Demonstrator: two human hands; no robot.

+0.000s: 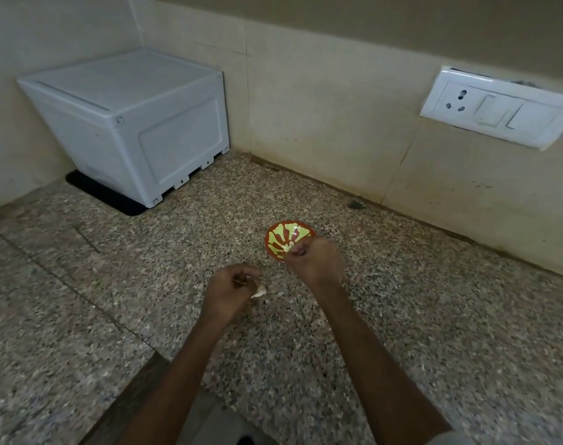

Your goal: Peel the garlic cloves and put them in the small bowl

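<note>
- The right hand [315, 261] hangs over the near rim of the small bowl [278, 236], fingers curled; whether they pinch a clove cannot be told. Letting go this close to the edge could send a clove onto the counter [434, 316]
- The left hand [232, 290] grips a pale garlic piece [259, 291] near the bowl; a slack hold may drop it on the speckled stone, where it would likely be hard to spot
- The bowl looks light, so a knock from the right hand could tip it
</note>
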